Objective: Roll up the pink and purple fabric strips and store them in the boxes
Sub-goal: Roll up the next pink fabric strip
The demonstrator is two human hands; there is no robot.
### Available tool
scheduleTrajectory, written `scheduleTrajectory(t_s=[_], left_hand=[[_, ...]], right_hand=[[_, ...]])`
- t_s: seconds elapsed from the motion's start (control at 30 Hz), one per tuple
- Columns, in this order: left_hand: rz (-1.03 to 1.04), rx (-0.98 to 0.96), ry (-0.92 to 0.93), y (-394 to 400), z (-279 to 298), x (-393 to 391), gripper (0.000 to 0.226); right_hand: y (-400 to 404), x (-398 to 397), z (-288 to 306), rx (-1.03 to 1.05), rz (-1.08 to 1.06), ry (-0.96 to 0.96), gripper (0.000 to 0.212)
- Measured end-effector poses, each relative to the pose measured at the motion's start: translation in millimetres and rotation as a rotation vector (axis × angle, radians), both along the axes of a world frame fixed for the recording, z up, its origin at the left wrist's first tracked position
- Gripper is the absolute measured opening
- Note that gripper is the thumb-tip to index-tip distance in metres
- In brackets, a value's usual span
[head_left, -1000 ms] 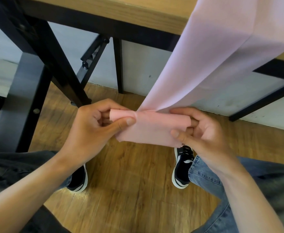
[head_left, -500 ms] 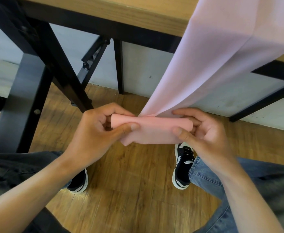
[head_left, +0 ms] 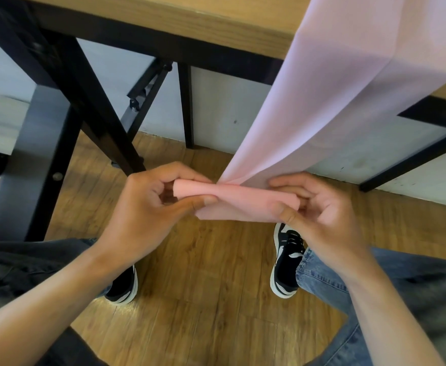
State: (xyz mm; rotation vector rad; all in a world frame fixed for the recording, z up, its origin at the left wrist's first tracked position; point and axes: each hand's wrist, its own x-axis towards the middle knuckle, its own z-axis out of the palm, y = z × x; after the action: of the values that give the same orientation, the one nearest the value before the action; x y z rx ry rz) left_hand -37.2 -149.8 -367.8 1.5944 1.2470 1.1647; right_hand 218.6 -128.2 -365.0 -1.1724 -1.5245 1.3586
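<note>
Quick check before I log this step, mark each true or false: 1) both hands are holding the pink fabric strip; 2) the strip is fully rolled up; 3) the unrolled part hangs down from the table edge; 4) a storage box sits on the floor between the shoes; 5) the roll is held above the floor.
1) True: the left hand and right hand each pinch an end of the pink fabric strip.
2) False: only the lower end is rolled; a long stretch runs up to the wooden table.
3) True.
4) False: no box is in view, only wood floor between the shoes.
5) True.
</note>
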Motion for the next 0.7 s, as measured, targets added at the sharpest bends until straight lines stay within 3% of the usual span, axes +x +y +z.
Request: scheduleTrajectory(t_s=[0.07,0.2,0.33,0.43,0.57,0.7], left_hand=[[0.010,-0.006,0.000,0.7,-0.3,-0.7,0.024],[-0.025,0.009,0.021,2.0,-1.3,-1.1,0.031],[-0.072,0.005,-0.006,1.2,-2.3,-2.5,0.041],[-0.053,0.023,0.003,1.4,-2.1,-3.6,0.034],[0.022,0.024,0.024,1.2,0.4,-2.9,0.027],[0.044,0.019,0.003,0.6,1.2,-1.8,0.026]], right_hand=[[-0.3,-1.4,-0.6,0.006,-0.001,0.021,0.035],[-0.2,-0.3,-0.1,0.078,-0.085,-0.073,0.015],[3.0,2.2,-2.5,0.085,-0.118,-0.071,0.011],[3.2,2.8,-3.0,0.065,-0.104,-0.040,0.013],[1.4,-0.1,-2.9,0.015,-0.028,0.036,0.033],[-0.1,-0.8,-0.2,0.052,-0.072,-0.001,0.026]])
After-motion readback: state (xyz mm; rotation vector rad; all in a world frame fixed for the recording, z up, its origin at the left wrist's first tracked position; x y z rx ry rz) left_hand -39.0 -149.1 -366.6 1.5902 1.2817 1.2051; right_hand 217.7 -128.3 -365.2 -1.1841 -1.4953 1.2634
